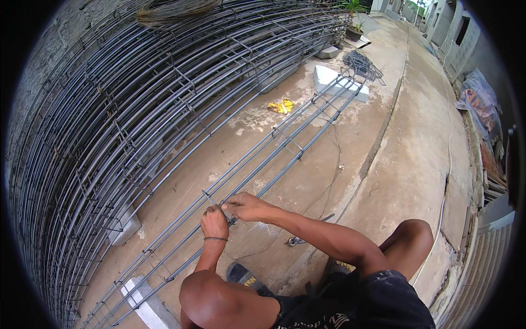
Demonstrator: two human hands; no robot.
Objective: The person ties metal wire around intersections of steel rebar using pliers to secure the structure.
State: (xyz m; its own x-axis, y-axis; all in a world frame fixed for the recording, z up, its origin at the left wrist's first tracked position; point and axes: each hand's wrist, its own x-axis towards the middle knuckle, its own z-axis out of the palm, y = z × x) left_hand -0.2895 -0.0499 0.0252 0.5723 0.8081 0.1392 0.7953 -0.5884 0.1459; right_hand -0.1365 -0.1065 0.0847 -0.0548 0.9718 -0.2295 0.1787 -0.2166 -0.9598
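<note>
A long, narrow rebar cage (pixel 285 143), made of parallel steel bars with crosswise stirrups, runs diagonally from lower left to upper right. My left hand (pixel 214 223) is closed in a fist over the middle bars, beside a stirrup (pixel 210 197). Coming in from the right, my right hand (pixel 246 207) meets it at the same joint, thumb and fingers pinched together. Whatever lies between the fingers is hidden. White blocks prop the cage, one at the far end (pixel 359 94) and one at the near end (pixel 148 311).
Many finished rebar cages (pixel 137 109) are stacked along the left, a wire coil (pixel 172 12) on top. Yellow material (pixel 280 106) and a dark wire bundle (pixel 361 64) lie on the concrete. A metal tool (pixel 296 240) rests near my right forearm. A potted plant (pixel 354 33) stands far off.
</note>
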